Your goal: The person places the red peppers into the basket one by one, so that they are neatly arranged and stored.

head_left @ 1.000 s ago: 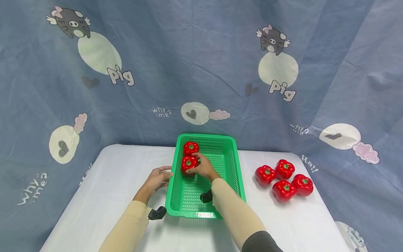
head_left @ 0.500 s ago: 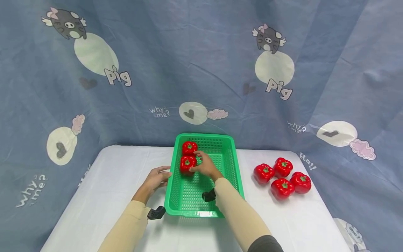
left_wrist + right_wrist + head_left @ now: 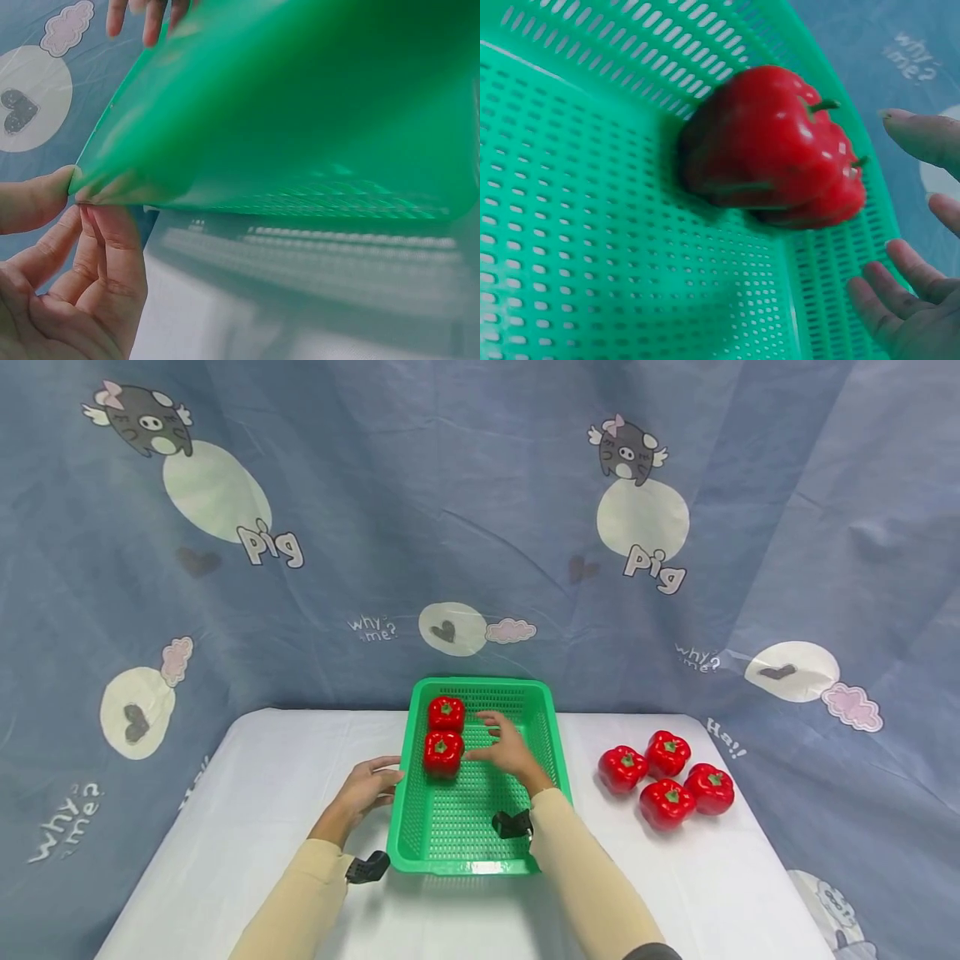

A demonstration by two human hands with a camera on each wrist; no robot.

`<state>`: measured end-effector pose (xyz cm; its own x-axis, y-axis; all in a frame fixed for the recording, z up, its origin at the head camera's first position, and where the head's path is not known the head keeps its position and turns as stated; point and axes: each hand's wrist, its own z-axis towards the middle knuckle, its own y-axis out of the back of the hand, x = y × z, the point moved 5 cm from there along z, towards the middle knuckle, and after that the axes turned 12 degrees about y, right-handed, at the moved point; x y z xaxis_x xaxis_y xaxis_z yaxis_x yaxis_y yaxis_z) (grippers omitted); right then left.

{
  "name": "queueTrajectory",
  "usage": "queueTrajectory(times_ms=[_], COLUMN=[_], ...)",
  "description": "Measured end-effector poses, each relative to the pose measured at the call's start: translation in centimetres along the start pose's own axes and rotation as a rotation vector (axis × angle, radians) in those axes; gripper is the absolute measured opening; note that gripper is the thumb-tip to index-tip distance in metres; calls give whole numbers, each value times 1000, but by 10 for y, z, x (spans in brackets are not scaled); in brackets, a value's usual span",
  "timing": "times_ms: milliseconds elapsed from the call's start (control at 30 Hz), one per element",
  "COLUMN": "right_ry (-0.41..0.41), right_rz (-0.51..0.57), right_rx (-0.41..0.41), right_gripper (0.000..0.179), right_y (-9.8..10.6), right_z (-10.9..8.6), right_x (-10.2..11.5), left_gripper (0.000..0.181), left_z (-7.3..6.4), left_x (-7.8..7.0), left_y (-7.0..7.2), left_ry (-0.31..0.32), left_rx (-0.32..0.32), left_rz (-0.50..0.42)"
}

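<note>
Two red bell peppers stand in the left back part of the green plastic basket (image 3: pixel 480 867): one near the back corner (image 3: pixel 446 714), the other just in front of it (image 3: pixel 443 754). My left hand (image 3: pixel 367 791) is at the basket's left rim; in the left wrist view its thumb and fingers (image 3: pixel 112 247) pinch the rim's edge. Over the basket, my right hand (image 3: pixel 512 752) is spread just right of the peppers, holding nothing. The right wrist view shows its fingers apart from the front bell pepper (image 3: pixel 754 142), which partly hides the other.
Several more red bell peppers (image 3: pixel 666 804) sit in a group on the white table (image 3: pixel 300 752), right of the basket. A blue patterned cloth (image 3: pixel 480 527) hangs behind the table's back edge.
My right hand has let go of the front bell pepper and drawn away to the right, its fingers opening. The left hand stays at the basket's rim. The head view has shifted slightly.
</note>
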<state>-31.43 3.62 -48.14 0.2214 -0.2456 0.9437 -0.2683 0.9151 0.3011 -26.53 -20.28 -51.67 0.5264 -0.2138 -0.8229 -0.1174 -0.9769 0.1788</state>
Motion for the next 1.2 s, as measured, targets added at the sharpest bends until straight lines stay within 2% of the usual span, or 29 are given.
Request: queueTrajectory(times_ms=[300, 467, 867, 1000, 1100, 1200], right_ry=[59, 46, 101, 112, 89, 73], right_rz=[57, 87, 82, 83, 57, 35], right_rx=[-45, -86, -143, -190, -239, -280], right_gripper=[70, 71, 68, 69, 67, 66], right_y=[30, 47, 82, 93, 101, 111], right_z=[-20, -33, -59, -69, -82, -91], right_x=[6, 5, 1, 2, 15, 13], left_gripper=[46, 47, 48, 48, 48, 48], left_z=[-1, -1, 1, 1, 2, 2], left_x=[-1, -1, 1, 1, 1, 1], left_y=[-1, 0, -1, 0, 0, 0], left_ry=[8, 16, 18, 13, 13, 20], left_rx=[7, 9, 10, 14, 17, 17], left_rz=[6, 12, -3, -7, -7, -8])
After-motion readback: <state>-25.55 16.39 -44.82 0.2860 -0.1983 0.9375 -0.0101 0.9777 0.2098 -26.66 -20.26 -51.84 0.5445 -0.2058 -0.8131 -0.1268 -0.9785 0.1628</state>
